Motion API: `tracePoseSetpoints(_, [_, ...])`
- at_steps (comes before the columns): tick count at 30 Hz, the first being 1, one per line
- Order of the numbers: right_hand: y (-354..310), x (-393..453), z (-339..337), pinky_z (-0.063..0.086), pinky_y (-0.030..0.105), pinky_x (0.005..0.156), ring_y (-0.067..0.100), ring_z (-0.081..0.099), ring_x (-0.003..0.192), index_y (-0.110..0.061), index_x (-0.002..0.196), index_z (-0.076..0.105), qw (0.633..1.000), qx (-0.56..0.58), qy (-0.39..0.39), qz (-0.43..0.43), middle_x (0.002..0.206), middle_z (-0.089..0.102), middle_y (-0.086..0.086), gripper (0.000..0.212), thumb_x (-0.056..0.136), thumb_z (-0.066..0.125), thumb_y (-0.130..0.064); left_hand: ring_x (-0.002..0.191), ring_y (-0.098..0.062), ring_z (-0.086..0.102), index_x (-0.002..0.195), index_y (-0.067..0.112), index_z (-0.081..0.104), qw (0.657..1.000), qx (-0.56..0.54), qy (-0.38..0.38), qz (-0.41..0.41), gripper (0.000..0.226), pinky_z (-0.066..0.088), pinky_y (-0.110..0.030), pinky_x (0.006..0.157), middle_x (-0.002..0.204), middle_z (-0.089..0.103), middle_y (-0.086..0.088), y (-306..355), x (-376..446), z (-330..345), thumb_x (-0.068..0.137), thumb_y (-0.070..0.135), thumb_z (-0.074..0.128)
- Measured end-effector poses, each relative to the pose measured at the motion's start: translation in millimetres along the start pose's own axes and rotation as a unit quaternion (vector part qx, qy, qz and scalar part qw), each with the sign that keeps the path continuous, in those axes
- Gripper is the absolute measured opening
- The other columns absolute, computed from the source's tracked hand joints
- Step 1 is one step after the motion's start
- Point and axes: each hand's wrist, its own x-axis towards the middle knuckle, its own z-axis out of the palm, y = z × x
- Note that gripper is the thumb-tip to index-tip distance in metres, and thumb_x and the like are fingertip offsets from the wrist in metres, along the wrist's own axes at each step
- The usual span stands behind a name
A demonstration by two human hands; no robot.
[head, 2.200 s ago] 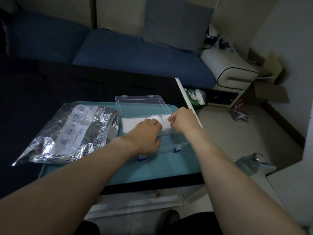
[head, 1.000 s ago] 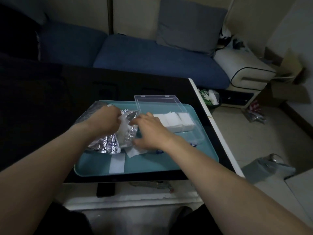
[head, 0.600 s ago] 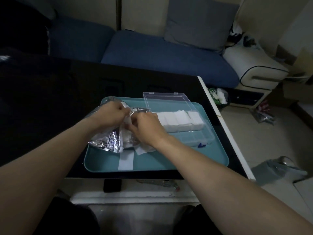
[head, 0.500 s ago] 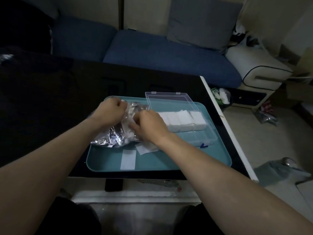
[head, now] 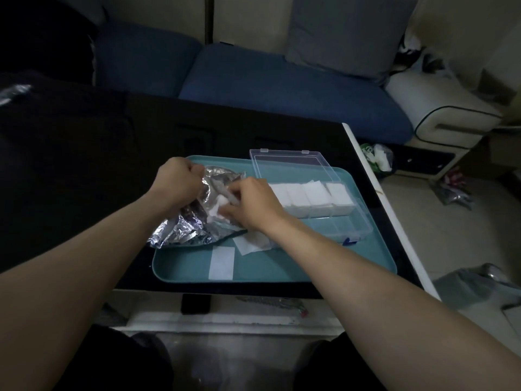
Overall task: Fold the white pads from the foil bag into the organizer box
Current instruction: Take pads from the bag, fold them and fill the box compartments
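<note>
A crumpled silver foil bag [head: 186,227] lies on the left of a teal tray [head: 282,266]. My left hand [head: 177,183] grips the bag's upper edge with curled fingers. My right hand [head: 251,204] reaches into the bag's mouth and pinches a white pad [head: 217,208] there. The clear organizer box [head: 349,224] stands open on the tray's right, lid [head: 290,167] tipped back, with a row of folded white pads [head: 313,197] in its rear compartments. Two loose pads, one flat [head: 222,262] and one crumpled [head: 253,241], lie on the tray in front of the bag.
The tray sits on a black table [head: 84,165] whose white edge [head: 389,207] runs along the right. A blue sofa [head: 282,80] with a grey cushion [head: 344,32] stands behind. Bags and clutter lie on the floor [head: 465,286] to the right.
Both hands left the organizer box and moved left to the foil bag. The left hand took the bag's edge, the right went into its mouth. Two loose pads now lie on the tray.
</note>
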Motion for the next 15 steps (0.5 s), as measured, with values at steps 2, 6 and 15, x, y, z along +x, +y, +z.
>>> tracePoseSetpoints(2, [0, 0, -4, 0.032, 0.028, 0.051, 0.012, 0.051, 0.057, -0.022, 0.059, 0.048, 1.0, 0.003, -0.007, 0.001, 0.062, 0.054, -0.005, 0.038, 0.086, 0.075, -0.022, 0.05, -0.014, 0.049, 0.084, 0.0, 0.062, 0.998, 0.035, 0.03, 0.033, 0.031, 0.036, -0.021, 0.041, 0.064, 0.056, -0.005, 4, -2, -1, 0.1, 0.023, 0.048])
tracePoseSetpoints(6, [1, 0, -11, 0.034, 0.029, 0.048, 0.019, 0.055, 0.06, -0.011, 0.062, 0.054, 1.0, 0.024, -0.015, 0.013, 0.063, 0.057, 0.002, 0.028, 0.087, 0.067, -0.016, 0.059, -0.021, 0.053, 0.082, 0.0, 0.063, 0.984, 0.158, 0.007, 0.077, 0.029, 0.038, -0.028, 0.049, 0.065, 0.054, -0.007, 18, -8, 1, 0.098, 0.019, 0.048])
tracePoseSetpoints(15, [15, -7, -40, 0.053, 0.026, 0.051, 0.021, 0.072, 0.06, -0.009, 0.097, 0.059, 0.948, 0.28, 0.018, 0.147, 0.068, 0.073, 0.009, 0.013, 0.088, 0.066, -0.004, 0.079, -0.029, 0.049, 0.094, 0.009, 0.041, 0.974, 0.218, -0.005, 0.055, 0.031, 0.041, -0.038, 0.07, 0.092, 0.049, -0.014, 25, -6, 11, 0.099, 0.039, 0.039])
